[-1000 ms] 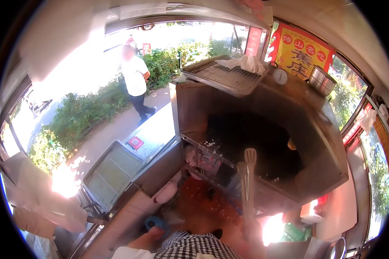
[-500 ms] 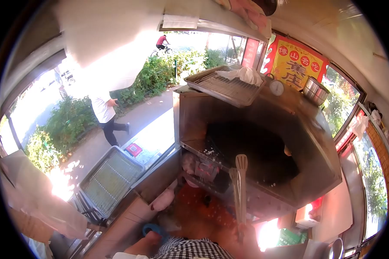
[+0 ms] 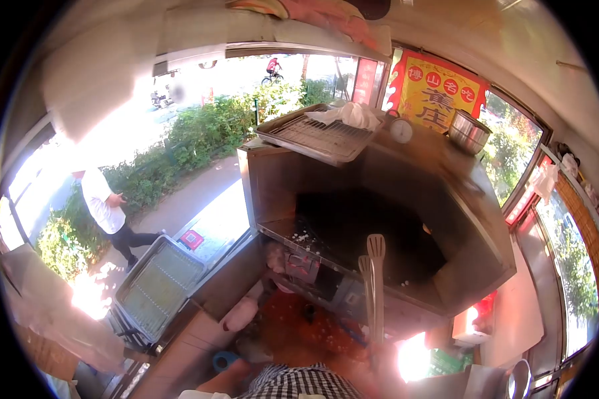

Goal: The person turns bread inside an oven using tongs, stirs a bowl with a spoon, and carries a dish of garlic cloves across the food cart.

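My right hand [image 3: 381, 364], hazy at the bottom of the view, is wrapped around the lower end of long metal tongs [image 3: 377, 292]. The tongs stand nearly upright with their arms apart, slotted tip uppermost, overlapping the dark opening of a large metal oven [image 3: 476, 266]. Nothing shows between the tips. Low on the left is my left hand [image 3: 231, 378], right beside a round blue thing [image 3: 225, 361]; its fingers are hidden.
A rack tray [image 3: 336, 149] with a crumpled white cloth [image 3: 356, 114] rests on the oven, near a dial gauge [image 3: 400, 130] and a steel pot [image 3: 469, 132]. Another wire-rack tray [image 3: 158, 282] sits left by the counter [image 3: 223, 213]. Outside, a person [image 3: 106, 206] walks past.
My view has turned slightly, so the oven and trays sit further left. The tongs have stayed in my right hand. Outside, the walking person appears further left and a cyclist further right.
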`<state>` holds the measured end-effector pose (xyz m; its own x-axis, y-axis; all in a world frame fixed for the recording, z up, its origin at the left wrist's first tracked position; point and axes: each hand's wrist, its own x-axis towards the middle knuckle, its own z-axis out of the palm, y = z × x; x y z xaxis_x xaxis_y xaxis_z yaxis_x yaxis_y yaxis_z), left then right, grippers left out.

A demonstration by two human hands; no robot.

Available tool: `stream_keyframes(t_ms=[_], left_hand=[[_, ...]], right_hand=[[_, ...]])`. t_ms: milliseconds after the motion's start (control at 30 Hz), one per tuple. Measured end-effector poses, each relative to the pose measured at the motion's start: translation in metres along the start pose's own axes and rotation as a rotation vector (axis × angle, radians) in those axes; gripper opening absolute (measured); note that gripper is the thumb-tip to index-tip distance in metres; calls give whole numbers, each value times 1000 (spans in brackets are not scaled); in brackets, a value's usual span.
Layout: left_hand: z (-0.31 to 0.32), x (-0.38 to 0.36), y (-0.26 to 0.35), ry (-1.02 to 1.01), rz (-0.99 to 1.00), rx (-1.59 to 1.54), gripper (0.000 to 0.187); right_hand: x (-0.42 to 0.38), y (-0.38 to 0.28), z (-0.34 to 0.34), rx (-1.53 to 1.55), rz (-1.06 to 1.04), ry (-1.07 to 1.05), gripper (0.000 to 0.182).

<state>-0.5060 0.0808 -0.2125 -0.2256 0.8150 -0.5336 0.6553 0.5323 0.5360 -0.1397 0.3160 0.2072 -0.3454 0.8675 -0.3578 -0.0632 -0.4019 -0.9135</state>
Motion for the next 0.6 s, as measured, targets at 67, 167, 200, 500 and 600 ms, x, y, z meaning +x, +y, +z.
stream_keyframes(t_ms=[67, 167, 200, 500, 600], left_hand=[[-40, -31, 67, -14, -165, -278, 11], [-16, -7, 46, -70, -18, 81, 10], [-15, -1, 44, -70, 89, 307, 9], [-12, -16, 50, -169, -45, -77, 10], [-16, -17, 59, -191, 22, 33, 11]], right_hand=[[1, -1, -8, 42, 0, -22, 36], [6, -1, -20, -13, -12, -65, 39], [6, -2, -21, -11, -25, -63, 40], [20, 1, -48, -7, 26, 7, 30], [24, -1, -54, -22, 16, 29, 26]])
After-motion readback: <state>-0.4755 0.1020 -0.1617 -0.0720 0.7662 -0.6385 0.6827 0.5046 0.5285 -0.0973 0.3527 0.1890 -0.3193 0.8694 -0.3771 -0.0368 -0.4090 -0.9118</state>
